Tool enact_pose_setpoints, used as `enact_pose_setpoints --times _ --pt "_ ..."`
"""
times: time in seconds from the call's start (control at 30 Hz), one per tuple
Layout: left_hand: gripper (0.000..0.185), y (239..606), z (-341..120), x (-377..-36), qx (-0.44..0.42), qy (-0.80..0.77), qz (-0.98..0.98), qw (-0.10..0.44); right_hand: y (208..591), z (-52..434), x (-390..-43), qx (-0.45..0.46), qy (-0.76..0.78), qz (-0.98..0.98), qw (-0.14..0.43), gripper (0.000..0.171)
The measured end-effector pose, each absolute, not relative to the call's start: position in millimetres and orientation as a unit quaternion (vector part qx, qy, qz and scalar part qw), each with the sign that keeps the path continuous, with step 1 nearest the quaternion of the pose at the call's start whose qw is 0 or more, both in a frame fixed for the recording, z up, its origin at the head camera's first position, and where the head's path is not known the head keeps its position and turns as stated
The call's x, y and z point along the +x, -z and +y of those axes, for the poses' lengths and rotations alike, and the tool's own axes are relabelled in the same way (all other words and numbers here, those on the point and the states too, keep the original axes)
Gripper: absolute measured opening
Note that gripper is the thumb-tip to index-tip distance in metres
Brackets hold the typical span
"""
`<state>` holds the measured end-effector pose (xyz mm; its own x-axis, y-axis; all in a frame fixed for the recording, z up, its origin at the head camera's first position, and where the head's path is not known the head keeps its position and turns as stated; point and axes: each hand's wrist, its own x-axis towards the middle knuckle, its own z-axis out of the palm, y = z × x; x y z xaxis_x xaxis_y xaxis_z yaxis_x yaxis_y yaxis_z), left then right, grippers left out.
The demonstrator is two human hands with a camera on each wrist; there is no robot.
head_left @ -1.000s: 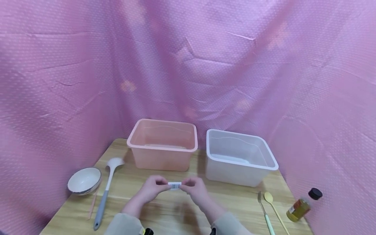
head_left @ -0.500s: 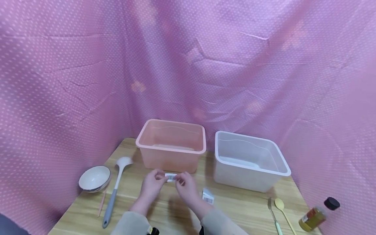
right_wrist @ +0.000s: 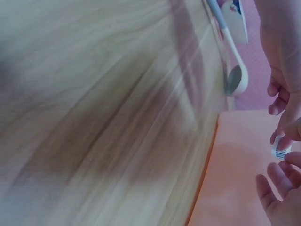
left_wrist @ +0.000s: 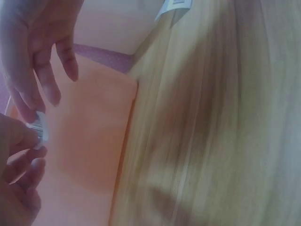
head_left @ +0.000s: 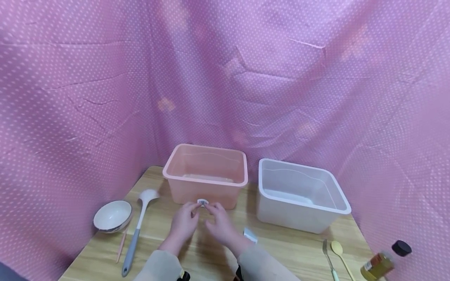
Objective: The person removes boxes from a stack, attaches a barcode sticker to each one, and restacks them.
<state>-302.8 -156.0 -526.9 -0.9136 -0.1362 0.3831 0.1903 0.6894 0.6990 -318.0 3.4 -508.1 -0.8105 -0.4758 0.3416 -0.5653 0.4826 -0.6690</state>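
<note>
Where the pink bin (head_left: 205,175) stands empty, I see left hand (head_left: 183,224) and right hand (head_left: 220,227) pinching barcode label (head_left: 202,202) against its front; clear bin (head_left: 299,193) also empty.

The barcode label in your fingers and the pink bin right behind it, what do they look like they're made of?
The barcode label, pinched between the left hand and the right hand, looks like thin white printed paper or film, likely a sticker: small, flat, black bars. Its backing cannot be made out. The pink bin looks like moulded translucent plastic with a smooth, slightly glossy finish: light passes through its walls and the rim is rolled.
</note>
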Motion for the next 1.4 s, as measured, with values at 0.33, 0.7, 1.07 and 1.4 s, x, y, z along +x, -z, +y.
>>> enact_pose_setpoints --times 0.33,0.7,1.07,1.4 --pt "0.046 531 -152 -321 -0.019 0.407 -0.899 0.161 512 -8 -339 0.287 -0.385 -0.876 0.036 0.062" --pt "0.049 534 -152 -335 -0.001 0.414 -0.901 0.133 521 -13 -355 0.265 -0.366 -0.892 0.008 0.067" --pt "0.046 537 -152 -343 -0.004 0.43 -0.891 0.146 524 -16 -362 0.276 -0.374 -0.885 0.03 0.064" --pt "0.043 535 -151 -347 0.008 0.469 -0.872 0.14 523 -16 -364 0.257 -0.379 -0.889 0.001 0.064"
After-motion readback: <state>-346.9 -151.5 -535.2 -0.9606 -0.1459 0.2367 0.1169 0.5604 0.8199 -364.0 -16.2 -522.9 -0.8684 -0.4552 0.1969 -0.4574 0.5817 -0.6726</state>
